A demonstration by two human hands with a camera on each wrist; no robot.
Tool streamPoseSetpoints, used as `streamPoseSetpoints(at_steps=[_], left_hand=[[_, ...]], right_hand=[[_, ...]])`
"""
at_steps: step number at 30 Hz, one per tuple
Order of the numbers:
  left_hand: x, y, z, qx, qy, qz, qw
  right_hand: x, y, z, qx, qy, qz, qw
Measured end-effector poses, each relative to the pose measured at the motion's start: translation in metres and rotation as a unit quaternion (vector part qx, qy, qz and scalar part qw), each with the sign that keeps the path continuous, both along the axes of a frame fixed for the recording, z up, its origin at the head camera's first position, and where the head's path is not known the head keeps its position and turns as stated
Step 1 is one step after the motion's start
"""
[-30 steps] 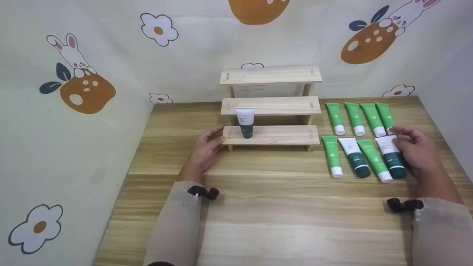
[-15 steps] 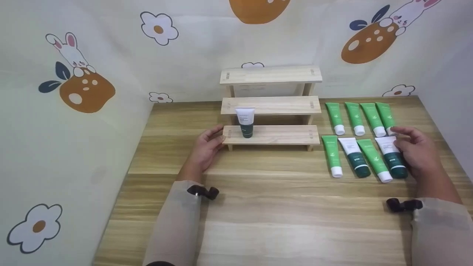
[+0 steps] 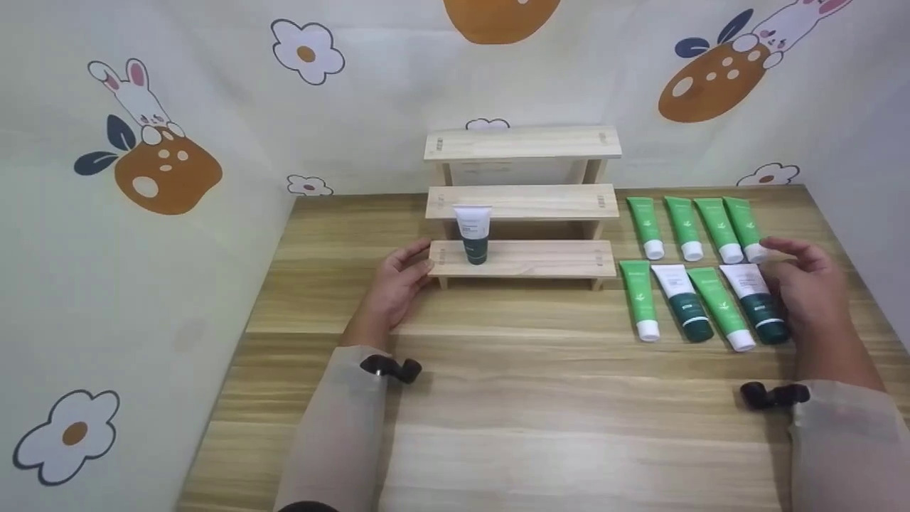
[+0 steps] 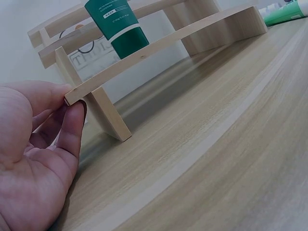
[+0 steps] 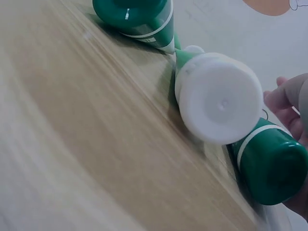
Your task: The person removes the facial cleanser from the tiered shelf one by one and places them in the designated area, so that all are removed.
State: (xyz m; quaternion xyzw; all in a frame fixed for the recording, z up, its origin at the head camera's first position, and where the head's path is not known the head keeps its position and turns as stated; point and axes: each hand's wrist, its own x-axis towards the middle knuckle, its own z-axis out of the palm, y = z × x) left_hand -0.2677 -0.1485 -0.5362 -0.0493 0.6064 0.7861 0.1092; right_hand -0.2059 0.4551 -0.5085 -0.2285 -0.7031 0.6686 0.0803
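My left hand (image 3: 398,288) pinches the left end of the lowest step of a three-tier wooden display shelf (image 3: 547,259), thumb above and fingers below in the left wrist view. On that step a white and dark green squeeze tube (image 3: 475,231) stands upright on its cap. At the right, my right hand (image 3: 810,284) holds another white and dark green squeeze tube (image 3: 755,299) by its upper right side; the tube lies at a slant on the table. Its dark green end (image 5: 274,163) sits against the hand in the right wrist view, where most fingers are hidden.
Several green squeeze tubes (image 3: 645,226) with white caps lie in two rows right of the shelf. A further white and dark green tube (image 3: 682,302) lies among the front row. The wood-grain table (image 3: 554,398) meets a patterned backdrop (image 3: 370,107) behind the shelf.
The right-most white and dark green tube has turned slightly, its dark end shifting right toward my right palm. My right hand's fingers have moved a little. The left hand keeps its place.
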Motion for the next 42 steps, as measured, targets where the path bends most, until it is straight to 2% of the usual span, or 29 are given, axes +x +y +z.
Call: streamPoseSetpoints(at_steps=[2,5,8,10,13,17,21,31,42], left_hand=[[0.0,-0.001,0.001,-0.001,-0.001,0.0,1.0],[0.001,-0.002,0.002,-0.007,-0.005,0.001,1.0],[0.001,-0.003,0.002,-0.007,-0.005,0.001,1.0],[0.001,-0.003,0.001,-0.004,-0.003,0.002,1.0],[0.001,-0.002,0.0,0.0,0.003,0.004,1.0],[0.001,0.0,-0.001,0.001,0.01,0.004,0.9999],[0.001,0.003,0.0,0.008,0.016,0.005,0.9998],[0.0,0.003,0.0,0.01,0.016,0.001,0.9998],[0.0,0.001,-0.001,0.014,0.019,0.002,0.9997]], right_hand=[[0.0,-0.004,0.005,-0.029,0.025,-0.021,0.999],[-0.001,-0.014,0.013,-0.041,0.074,-0.044,0.9954],[-0.004,-0.03,0.021,-0.022,0.144,-0.045,0.9883],[-0.004,-0.045,0.026,-0.018,0.18,-0.023,0.9833],[-0.002,-0.071,0.034,-0.016,0.219,0.03,0.9752],[0.001,-0.106,0.045,-0.022,0.237,0.108,0.9653],[-0.003,-0.135,0.047,-0.048,0.248,0.159,0.9543],[-0.017,-0.195,0.049,-0.087,0.242,0.225,0.9399],[-0.024,-0.255,0.05,-0.062,0.231,0.29,0.9264]])
